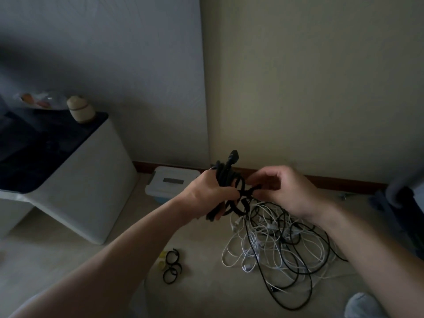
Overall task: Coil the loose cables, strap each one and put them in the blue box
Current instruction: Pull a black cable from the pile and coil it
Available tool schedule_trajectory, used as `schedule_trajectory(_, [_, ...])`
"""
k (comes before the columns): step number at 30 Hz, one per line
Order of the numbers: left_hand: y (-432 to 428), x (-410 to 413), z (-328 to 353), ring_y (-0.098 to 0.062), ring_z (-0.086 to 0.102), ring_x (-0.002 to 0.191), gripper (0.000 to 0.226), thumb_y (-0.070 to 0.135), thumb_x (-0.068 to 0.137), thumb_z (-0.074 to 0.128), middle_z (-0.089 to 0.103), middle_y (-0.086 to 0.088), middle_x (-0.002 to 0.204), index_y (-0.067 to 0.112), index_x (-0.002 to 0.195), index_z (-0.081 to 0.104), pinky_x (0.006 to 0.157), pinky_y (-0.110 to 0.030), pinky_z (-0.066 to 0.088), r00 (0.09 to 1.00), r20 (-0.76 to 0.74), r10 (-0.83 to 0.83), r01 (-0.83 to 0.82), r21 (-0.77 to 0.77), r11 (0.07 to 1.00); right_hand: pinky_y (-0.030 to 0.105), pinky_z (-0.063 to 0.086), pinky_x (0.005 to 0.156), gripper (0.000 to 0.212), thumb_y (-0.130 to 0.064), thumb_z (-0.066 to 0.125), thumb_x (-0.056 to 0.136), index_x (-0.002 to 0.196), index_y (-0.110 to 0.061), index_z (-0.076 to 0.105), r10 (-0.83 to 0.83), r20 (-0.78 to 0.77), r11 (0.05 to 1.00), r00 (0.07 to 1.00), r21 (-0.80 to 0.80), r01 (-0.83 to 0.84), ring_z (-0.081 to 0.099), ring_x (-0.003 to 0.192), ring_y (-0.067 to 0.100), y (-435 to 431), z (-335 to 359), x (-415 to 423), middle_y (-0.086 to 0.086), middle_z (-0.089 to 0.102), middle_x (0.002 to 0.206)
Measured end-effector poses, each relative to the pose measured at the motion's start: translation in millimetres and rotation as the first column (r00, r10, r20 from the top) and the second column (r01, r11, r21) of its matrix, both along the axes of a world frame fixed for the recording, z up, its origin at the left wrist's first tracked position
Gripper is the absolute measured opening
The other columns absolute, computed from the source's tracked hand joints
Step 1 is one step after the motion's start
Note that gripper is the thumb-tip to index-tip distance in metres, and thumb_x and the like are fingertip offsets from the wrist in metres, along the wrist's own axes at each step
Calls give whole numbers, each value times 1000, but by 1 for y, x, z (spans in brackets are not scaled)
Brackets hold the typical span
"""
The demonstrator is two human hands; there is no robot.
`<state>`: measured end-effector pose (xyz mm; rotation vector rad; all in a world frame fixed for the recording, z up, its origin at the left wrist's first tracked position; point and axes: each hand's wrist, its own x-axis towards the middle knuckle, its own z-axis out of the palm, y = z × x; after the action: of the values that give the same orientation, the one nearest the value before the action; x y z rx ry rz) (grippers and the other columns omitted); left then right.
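Two hands are seen, both held up over the floor (206, 294). One black cable (226, 180), folded into a thick bundle, is gripped in the left hand (206, 193), whose fingers are curled round it. One plug (232, 154) sticks up from the top of the bundle. One black strand (253, 188) at the side of the bundle is pinched between the thumb and fingers of the right hand (284, 191); whether it is cable or strap cannot be told.

One heap of loose cables (275, 246) is spread on the middle of the floor, under the right hand. White and black ones are mixed in it, too tangled to be counted, and its far part is hidden by the right hand and arm.

About three black strap rings (172, 266) are laid nearer the front edge of the floor, left of the heap and apart from it. Two small yellow bits (162, 260) are seen touching them.

One blue box (160, 199), with its white lid (172, 177) on, is set at the far edge of the floor by the wall. Its right end is hidden by the left hand.

One white cabinet (80, 191) with a dark top is stood at the left edge of the floor. One small cream jar (80, 110) and one clear bag (36, 99) are kept on its top
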<state>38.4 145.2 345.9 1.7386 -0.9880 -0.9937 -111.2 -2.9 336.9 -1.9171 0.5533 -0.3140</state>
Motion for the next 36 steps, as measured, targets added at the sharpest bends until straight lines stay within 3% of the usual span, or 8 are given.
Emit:
schedule_trajectory(2, [2, 0, 1, -31, 50, 47, 17, 4, 87, 64, 54, -20, 54, 3, 70, 60, 45, -32, 40, 1000, -8, 10, -10, -8, 1000, 25, 58, 77, 28, 7, 72, 83, 94, -18, 73, -42, 97, 976, 994, 219, 20, 69, 88, 18, 5, 2, 1, 0, 75, 90])
schedule_trajectory(6, [4, -6, 0, -26, 50, 44, 14, 2, 89, 62, 60, -5, 54, 4, 75, 62, 45, -32, 42, 999, -42, -1, 0, -25, 1000, 26, 58, 74, 25, 4, 67, 77, 96, -12, 65, -149, 280, 772, 948, 632, -65, 65, 87, 23, 19, 5, 6, 10, 63, 90])
schedule_trajectory(11, [7, -12, 3, -22, 50, 41, 19, 11, 96, 59, 65, 0, 54, 5, 79, 65, 46, -30, 42, 994, -104, -13, 4, -77, 997, 34, 58, 71, 23, 7, 62, 83, 96, -12, 61, -285, 307, 700, 908, 714, -22, 65, 79, 24, 28, 4, 14, 7, 61, 85])
schedule_trajectory(15, [6, -12, 2, -27, 62, 54, 28, 25, 100, 56, 76, -16, 87, 0, 100, 70, 53, -31, 50, 963, -263, 64, -95, -105, 990, 33, 57, 73, 26, 1, 79, 74, 89, -13, 64, -219, 270, 817, 938, 577, 25, 66, 75, 21, 22, 6, 9, 7, 68, 83])
schedule_trajectory(19, [4, -15, -3, -35, 73, 89, 35, 22, 100, 54, 73, -28, 100, -9, 112, 65, 75, -36, 60, 855, -500, 138, -218, -105, 970, 41, 57, 82, 21, -7, 84, 69, 79, -16, 67, -206, 204, 918, 957, 379, 117, 71, 78, 26, 25, 10, 8, 11, 75, 84])
schedule_trajectory(23, [2, -20, -5, -26, 74, 82, 36, 24, 100, 55, 74, -21, 98, -8, 115, 66, 65, -29, 57, 791, -588, 170, -294, -122, 948, 34, 58, 72, 22, -14, 90, 70, 79, -13, 70, -266, 141, 963, 954, -4, 269, 73, 74, 19, 21, 14, 6, 1, 76, 76])
schedule_trajectory(26, [0, -21, -7, -17, 68, 67, 37, 23, 98, 58, 74, -13, 88, -9, 113, 67, 63, -28, 53, 763, -609, 218, -356, -115, 927, 31, 55, 61, 24, -18, 91, 69, 75, -20, 68, -263, 80, 952, 961, -140, 272, 70, 65, 12, 25, 11, 6, -4, 74, 71])
schedule_trajectory(36, [-6, -34, -20, -28, 66, 74, 28, 18, 91, 70, 67, -15, 78, -9, 100, 71, 71, -39, 52, 818, -508, 269, -359, -85, 930, 34, 57, 58, 17, -13, 83, 70, 74, -21, 70, -279, 2, 946, 960, -172, 275, 70, 62, 9, 46, 7, 12, -4, 73, 66])
